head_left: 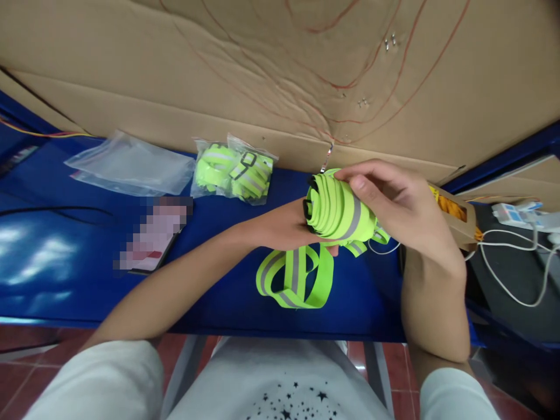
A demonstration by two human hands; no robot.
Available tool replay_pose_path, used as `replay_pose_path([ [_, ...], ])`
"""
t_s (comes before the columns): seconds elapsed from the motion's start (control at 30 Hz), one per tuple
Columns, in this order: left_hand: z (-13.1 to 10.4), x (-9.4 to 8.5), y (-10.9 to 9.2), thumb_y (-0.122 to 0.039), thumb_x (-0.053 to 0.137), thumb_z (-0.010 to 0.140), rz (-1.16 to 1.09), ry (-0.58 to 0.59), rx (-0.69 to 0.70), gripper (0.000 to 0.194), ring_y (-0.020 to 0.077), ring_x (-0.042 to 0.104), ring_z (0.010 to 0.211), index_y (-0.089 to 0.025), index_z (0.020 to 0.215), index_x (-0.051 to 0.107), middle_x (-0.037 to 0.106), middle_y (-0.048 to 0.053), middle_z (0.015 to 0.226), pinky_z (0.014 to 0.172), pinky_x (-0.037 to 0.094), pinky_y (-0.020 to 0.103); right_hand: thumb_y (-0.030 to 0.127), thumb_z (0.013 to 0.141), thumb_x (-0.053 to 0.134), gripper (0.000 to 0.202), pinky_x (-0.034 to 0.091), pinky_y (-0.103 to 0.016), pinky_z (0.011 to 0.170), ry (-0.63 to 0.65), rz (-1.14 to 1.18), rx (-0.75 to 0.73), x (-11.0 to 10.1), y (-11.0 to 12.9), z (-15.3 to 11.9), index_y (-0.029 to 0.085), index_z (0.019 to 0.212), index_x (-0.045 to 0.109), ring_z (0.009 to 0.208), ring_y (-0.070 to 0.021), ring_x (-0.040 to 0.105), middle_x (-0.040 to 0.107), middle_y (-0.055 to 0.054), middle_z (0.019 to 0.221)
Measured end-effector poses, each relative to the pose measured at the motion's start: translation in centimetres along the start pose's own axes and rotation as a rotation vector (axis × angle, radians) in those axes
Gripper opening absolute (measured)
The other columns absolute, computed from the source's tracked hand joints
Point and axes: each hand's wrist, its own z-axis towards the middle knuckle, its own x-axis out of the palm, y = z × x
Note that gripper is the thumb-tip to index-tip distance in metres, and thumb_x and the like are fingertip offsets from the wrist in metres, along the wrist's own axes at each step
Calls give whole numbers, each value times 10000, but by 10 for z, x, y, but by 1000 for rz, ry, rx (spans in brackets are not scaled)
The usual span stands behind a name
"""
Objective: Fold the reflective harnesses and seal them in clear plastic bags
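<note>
A thick bundle of neon-yellow reflective strap (339, 207) with a grey stripe and black buckles is wound around my left hand (286, 224). Most of the left fingers are hidden by the wraps, with only a fingertip showing below. My right hand (396, 201) presses its thumb and fingers on the bundle's upper right side, pinching the strap there. Beneath the hands, a loose length of the same strap (295, 280) hangs in loops over the blue table (227, 297).
Behind the left forearm stand two clear bags of folded strap (234, 172). Empty clear plastic bags (131, 166) and a phone (155, 236) lie on the left. At the right are an open cardboard box (466, 216) and white cables (516, 297). A cardboard wall (196, 76) closes the back.
</note>
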Motion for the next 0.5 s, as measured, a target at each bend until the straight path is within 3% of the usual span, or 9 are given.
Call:
replay_pose_path([
  [0.1,1,2,-3,-402,775,881,-59,-94,-10,233,192,750,811,-173,924,753,781,44,828,800,607,291,525,788,850,533,553,-492,1060,114,-134,-89,-1,5,-5,333,1268,721,1273,-347,647,722,-35,1324],
  [0.17,0,2,-8,-382,809,848,-99,-112,-5,224,203,753,830,-175,916,754,784,48,844,796,617,305,520,716,907,716,501,-550,1130,115,-208,-126,4,5,-7,340,1364,660,1353,-384,590,661,-41,1436],
  [0.3,-3,1,-14,-293,854,792,-255,-31,-89,233,214,763,894,-152,947,753,792,74,938,826,621,324,547,805,835,564,559,-511,1054,12,-171,-80,13,2,-4,325,1301,684,1207,-346,684,746,-43,1272],
  [0.4,-3,1,-10,-235,864,766,-317,-2,-160,280,215,758,928,-150,1006,749,790,74,995,825,613,316,591,821,803,421,619,-443,918,-137,-23,6,11,-1,-1,317,1133,738,1026,-296,744,790,-16,1064],
  [0.5,-2,3,-3,-251,824,808,-307,3,-217,236,210,747,882,-151,1003,736,783,62,981,784,614,324,603,872,745,358,635,-413,829,-232,178,106,5,-7,1,294,1053,754,942,-277,758,798,-27,995],
])
